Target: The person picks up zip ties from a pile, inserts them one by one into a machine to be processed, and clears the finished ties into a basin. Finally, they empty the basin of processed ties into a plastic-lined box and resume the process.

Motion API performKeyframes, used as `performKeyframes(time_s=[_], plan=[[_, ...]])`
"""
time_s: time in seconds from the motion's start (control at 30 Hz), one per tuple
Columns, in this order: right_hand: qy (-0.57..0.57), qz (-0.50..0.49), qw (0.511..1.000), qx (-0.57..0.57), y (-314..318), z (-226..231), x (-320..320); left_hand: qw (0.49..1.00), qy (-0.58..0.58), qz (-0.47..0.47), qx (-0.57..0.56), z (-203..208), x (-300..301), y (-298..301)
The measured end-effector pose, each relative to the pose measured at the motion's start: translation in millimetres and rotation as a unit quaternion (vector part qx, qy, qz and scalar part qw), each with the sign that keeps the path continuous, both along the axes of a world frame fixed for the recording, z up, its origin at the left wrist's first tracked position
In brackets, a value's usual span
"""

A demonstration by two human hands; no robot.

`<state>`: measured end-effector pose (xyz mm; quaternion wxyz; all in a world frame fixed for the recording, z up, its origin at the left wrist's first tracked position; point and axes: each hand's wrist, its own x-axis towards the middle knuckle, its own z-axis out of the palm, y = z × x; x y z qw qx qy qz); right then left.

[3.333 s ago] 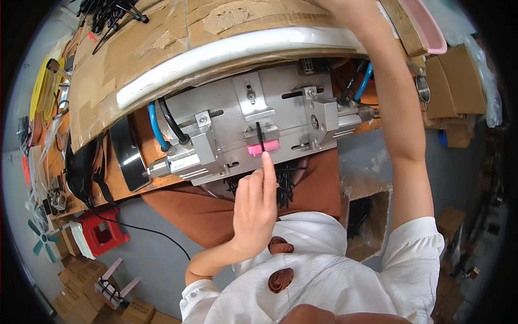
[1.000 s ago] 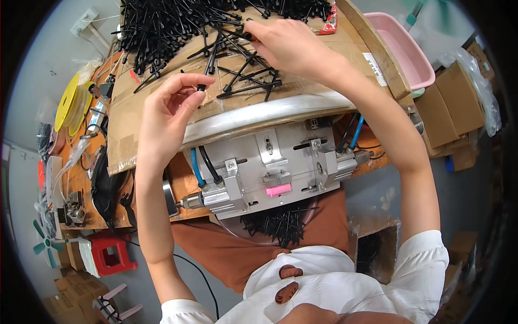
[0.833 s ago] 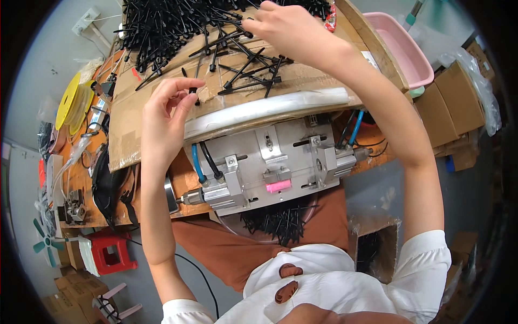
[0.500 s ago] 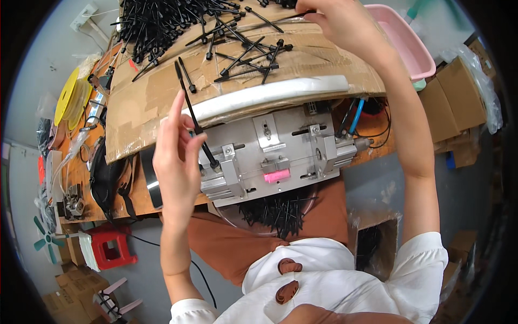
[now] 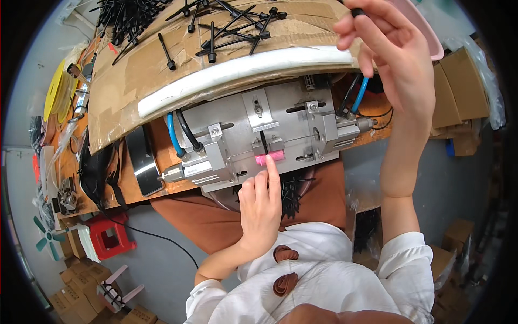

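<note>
My left hand (image 5: 261, 209) stretches its index finger to a small pink block (image 5: 276, 156) on the metal fixture (image 5: 291, 127); its other fingers curl and nothing shows held in them. A black plastic rod (image 5: 264, 141) stands in the fixture's middle, its near end at that fingertip. Raised at the upper right, my right hand (image 5: 402, 59) pinches another black rod (image 5: 356, 12) by its thick end; most of that rod is hidden or out of view. Several loose black rods (image 5: 237, 35) with knobbed ends lie on the cardboard (image 5: 129, 108).
A white padded strip (image 5: 243, 73) edges the cardboard above the fixture. Blue tubes (image 5: 174, 135) run to the fixture's sides. A phone (image 5: 144, 164) lies at left on the wooden table. More black rods (image 5: 291, 197) gather in a clear container on my lap. A red stool (image 5: 110, 237) stands lower left.
My left hand has moved right and down to the fixture, and the black rod it held now appears in the fixture. My right hand has come nearer from the far pile, with a rod.
</note>
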<state>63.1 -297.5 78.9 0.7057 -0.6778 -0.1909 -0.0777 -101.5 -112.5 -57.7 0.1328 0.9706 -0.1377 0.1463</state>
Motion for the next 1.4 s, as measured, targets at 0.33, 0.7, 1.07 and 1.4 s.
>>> performKeyframes(time_s=[0.33,0.7,1.07,1.4], plan=[[-0.11,-0.108,0.984,-0.084,-2,-31,-62,0.999,0.027,-0.005,0.037,7,3,-4],[-0.192,-0.025,0.899,-0.392,48,-140,-137,0.988,-0.11,0.045,-0.098,100,160,119],[-0.196,-0.041,0.907,-0.37,43,-142,-141,0.974,0.039,0.021,-0.224,94,185,129],[-0.181,-0.05,0.9,-0.393,52,-147,-136,0.974,0.024,0.014,-0.224,92,185,130]])
